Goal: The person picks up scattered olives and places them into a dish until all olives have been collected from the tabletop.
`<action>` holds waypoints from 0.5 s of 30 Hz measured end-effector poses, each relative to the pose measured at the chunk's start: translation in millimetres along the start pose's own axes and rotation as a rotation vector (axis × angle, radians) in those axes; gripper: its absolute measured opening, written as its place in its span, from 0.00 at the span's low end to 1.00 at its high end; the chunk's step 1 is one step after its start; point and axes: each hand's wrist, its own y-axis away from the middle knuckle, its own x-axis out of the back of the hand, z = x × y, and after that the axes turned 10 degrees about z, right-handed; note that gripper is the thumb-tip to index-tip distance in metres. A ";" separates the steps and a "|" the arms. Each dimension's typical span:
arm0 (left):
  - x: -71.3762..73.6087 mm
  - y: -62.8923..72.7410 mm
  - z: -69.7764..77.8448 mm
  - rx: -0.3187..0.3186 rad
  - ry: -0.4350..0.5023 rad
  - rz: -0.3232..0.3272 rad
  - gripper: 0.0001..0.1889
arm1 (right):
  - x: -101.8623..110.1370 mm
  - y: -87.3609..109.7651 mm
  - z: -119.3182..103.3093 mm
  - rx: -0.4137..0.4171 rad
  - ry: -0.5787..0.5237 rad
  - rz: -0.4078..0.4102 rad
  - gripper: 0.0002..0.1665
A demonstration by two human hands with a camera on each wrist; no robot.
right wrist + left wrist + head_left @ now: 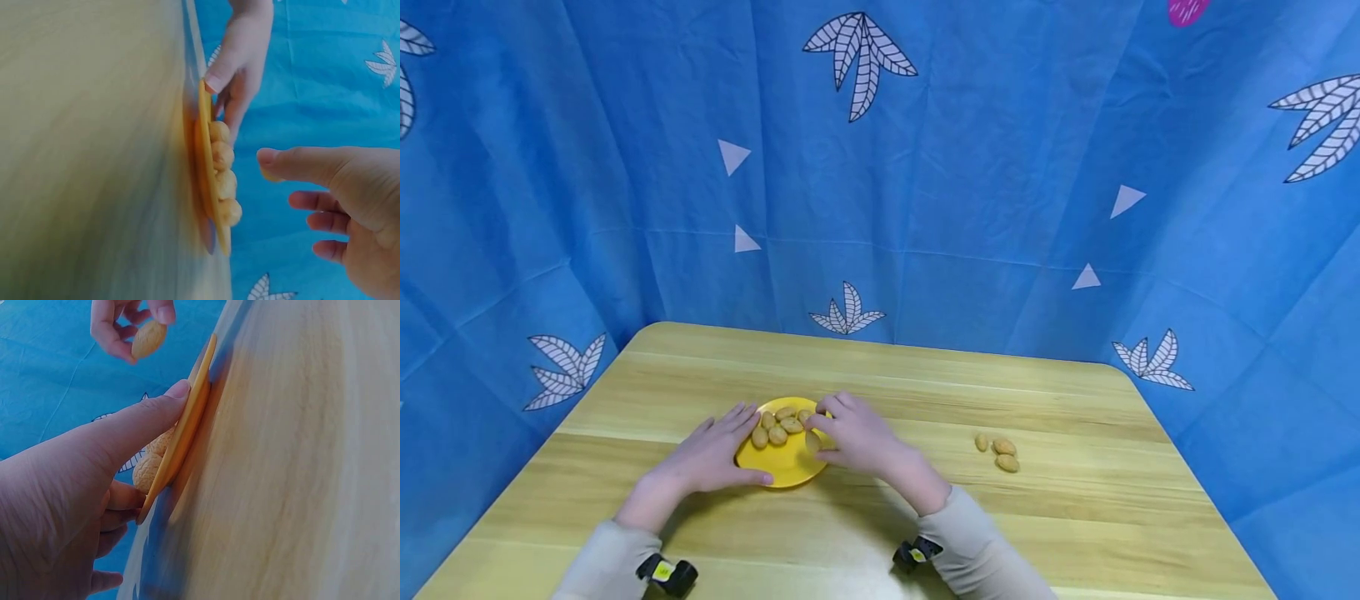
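Observation:
A round yellow plate lies on the table, with several tan, wrinkled walnuts grouped toward its far left side. My left hand holds the plate's left rim, thumb along the near edge and fingers around the far left edge. Over the plate's right side, my right hand pinches one walnut between thumb and fingers. In the right wrist view, the thumb of the right hand hides most of that walnut, and the plate shows edge-on with walnuts above its rim.
Three more walnuts lie close together on the wooden table, to the right of the right hand. A blue patterned curtain hangs behind the table and along both sides. A small black camera is strapped at each wrist.

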 end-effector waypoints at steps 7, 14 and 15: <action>2.4 0.9 1.8 0.002 0.007 -0.005 0.58 | -11.7 -9.2 -8.5 0.058 -0.026 0.024 0.22; 2.3 -0.3 1.5 -0.003 0.001 0.004 0.58 | -18.8 -17.7 -14.3 0.068 -0.024 0.001 0.21; 2.2 -0.2 1.5 -0.005 0.002 0.004 0.58 | -20.2 -18.9 -15.0 0.069 -0.020 -0.007 0.21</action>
